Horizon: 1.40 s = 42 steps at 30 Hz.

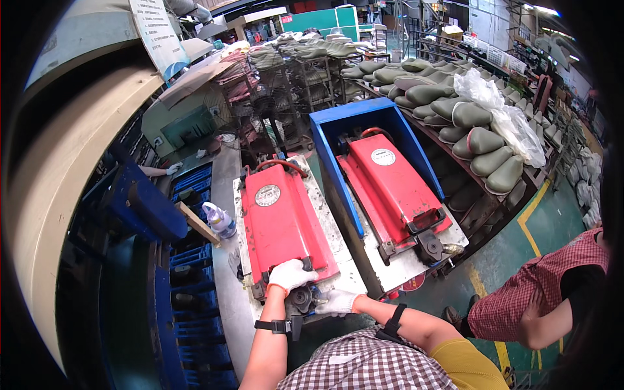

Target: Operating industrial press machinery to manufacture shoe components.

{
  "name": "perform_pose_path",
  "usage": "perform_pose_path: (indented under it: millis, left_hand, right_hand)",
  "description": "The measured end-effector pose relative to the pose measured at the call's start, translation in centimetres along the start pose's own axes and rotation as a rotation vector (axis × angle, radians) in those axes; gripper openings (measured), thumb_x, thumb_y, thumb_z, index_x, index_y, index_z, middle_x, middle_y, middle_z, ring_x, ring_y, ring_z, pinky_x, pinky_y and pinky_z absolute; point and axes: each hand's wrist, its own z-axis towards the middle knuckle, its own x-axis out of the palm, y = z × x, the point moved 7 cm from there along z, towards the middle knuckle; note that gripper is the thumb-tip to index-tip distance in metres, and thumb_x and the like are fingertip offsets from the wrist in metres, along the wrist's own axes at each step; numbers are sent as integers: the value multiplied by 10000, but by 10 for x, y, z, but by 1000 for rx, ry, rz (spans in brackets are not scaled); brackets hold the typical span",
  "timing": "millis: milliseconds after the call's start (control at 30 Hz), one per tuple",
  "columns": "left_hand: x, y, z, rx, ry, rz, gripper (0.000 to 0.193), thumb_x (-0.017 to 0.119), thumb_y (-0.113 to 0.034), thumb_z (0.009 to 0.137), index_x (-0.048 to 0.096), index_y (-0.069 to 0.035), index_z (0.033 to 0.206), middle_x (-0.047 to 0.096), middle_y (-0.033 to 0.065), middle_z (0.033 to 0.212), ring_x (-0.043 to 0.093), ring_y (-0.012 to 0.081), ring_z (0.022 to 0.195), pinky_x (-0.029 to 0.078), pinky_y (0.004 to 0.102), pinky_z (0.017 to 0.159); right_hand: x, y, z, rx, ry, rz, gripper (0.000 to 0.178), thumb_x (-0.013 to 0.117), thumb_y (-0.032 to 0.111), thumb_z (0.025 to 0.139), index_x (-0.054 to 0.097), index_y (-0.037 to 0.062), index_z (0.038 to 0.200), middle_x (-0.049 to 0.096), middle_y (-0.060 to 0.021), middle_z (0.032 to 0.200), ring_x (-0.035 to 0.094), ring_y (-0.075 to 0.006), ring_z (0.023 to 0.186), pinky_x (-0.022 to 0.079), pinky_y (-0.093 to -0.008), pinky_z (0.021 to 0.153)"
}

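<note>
Two red lidded presses lie side by side on pale, worn bases. My left hand (290,276), in a white glove with an orange cuff, rests at the front end of the left red lid (279,218). Its fingers curl over a black handle (307,264), mostly hidden by the glove. Below, a round black clamp knob (301,297) sits at the press's front edge. My right hand (336,302), also white-gloved, reaches to the right side of this knob, fingers bent around something small that I cannot make out. The right red lid (393,185) is down, untouched, inside a blue metal hood (354,110).
Left of the press stands a spray bottle (220,220) beside blue racks (195,260). Green-grey shoes (487,140) fill a rack at right, partly under clear plastic (513,120). A person in a checked apron (520,299) stands at right; another's gloved hand (173,168) shows at left.
</note>
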Motion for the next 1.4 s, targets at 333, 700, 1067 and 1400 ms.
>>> perform_pose_path:
  millis: [333, 700, 1067, 1400]
  left_hand:
    - [-3, -1, -8, -16, -46, 16, 604, 754, -606, 729, 796, -37, 926, 765, 186, 876, 753, 331, 878, 565, 423, 812]
    - [-57, -25, -37, 184, -169, 74, 602, 664, -589, 842, 754, -14, 996, 745, 235, 986, 724, 377, 979, 537, 448, 890]
    - [-199, -77, -125, 594, -1063, 277, 644, 821, -272, 759, 638, -106, 1355, 639, 162, 1321, 562, 367, 1285, 390, 526, 1145]
    - [-170, -4, -152, 428, -1115, 303, 755, 844, -220, 770, 576, -96, 1465, 472, 156, 1596, 379, 390, 1512, 189, 565, 1272]
  right_hand:
    - [114, -13, 7, 340, 197, 817, 521, 519, 737, 970, 557, 219, 1007, 549, 40, 717, 458, -94, 534, 302, -232, 493]
    - [83, 13, 33, 137, 306, 54, 663, 441, 697, 1017, 598, 139, 1337, 720, -80, 806, 642, -163, 560, 492, -312, 474]
    - [-78, 113, 65, -348, -1131, -467, 592, 739, 430, 861, 619, 28, 1279, 647, -251, 1228, 639, -409, 1088, 521, -489, 976]
    - [-68, 142, 159, -102, -968, -736, 986, 832, 431, 717, 411, 198, 1578, 358, -272, 1590, 499, -478, 1301, 529, -485, 1016]
